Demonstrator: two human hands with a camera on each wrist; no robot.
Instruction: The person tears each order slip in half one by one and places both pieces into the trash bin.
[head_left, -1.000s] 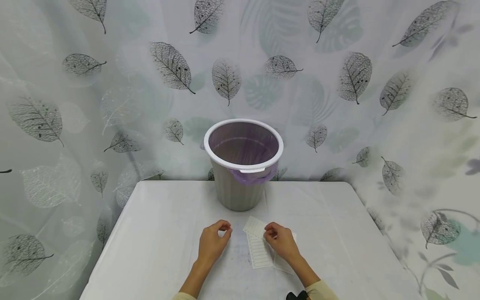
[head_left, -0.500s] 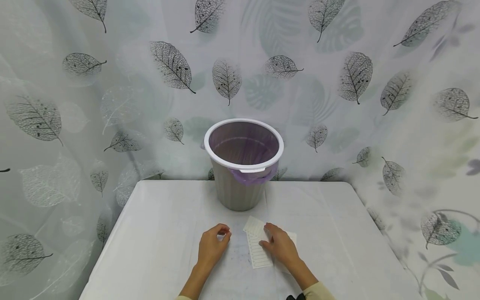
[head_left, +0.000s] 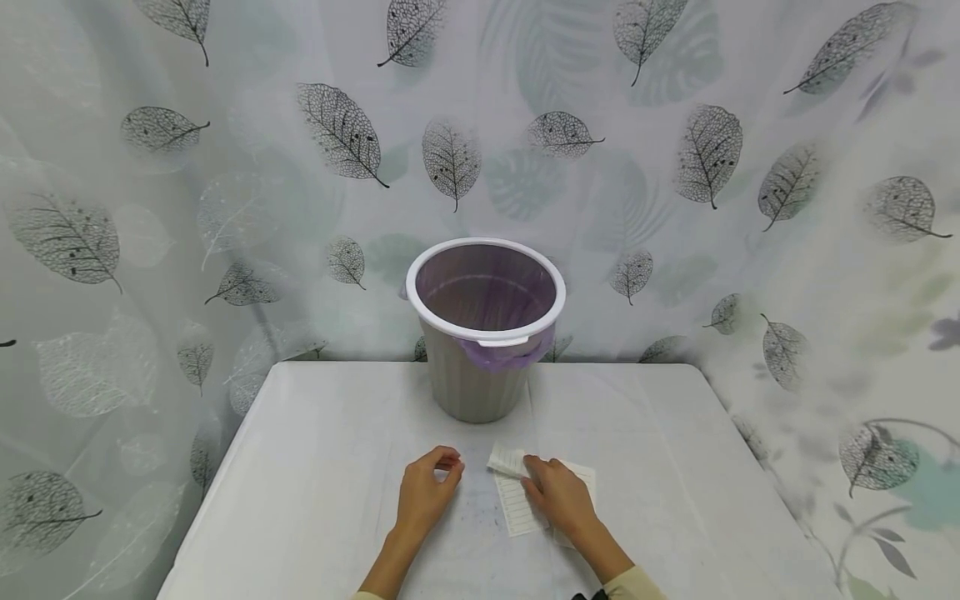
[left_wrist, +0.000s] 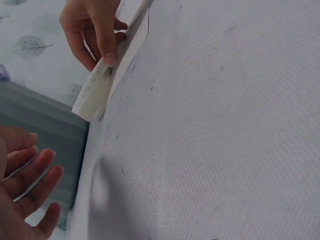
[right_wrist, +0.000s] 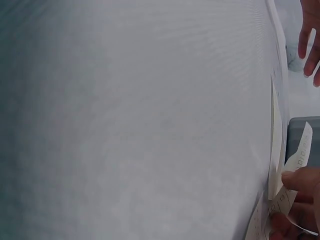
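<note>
With thumb and fingers, my right hand (head_left: pixel 564 502) pinches a small white sheet of paper (head_left: pixel 506 457) printed with rows of lines. Its free end tilts up off the table, as the left wrist view shows of the paper (left_wrist: pixel 91 97). Beneath lies another lined sheet (head_left: pixel 519 510), with a further pale sheet (head_left: pixel 583 475) partly covered by the hand. To the left, my left hand (head_left: pixel 424 496) has loosely curved fingers and holds nothing. The right wrist view also catches the pinched paper (right_wrist: pixel 300 150) at its edge.
A grey waste bin (head_left: pixel 480 387) with a white rim stands behind the papers, lined with a purple bag (head_left: pixel 504 358) that hangs over its front. A white cloth covers the table (head_left: pixel 330 442). Leaf-patterned curtain (head_left: pixel 525 192) surrounds the back and sides.
My right hand has opened, come down on the small top sheet and pinched it; that sheet's end now lifts and has turned slightly. My left hand stays nearly still.
</note>
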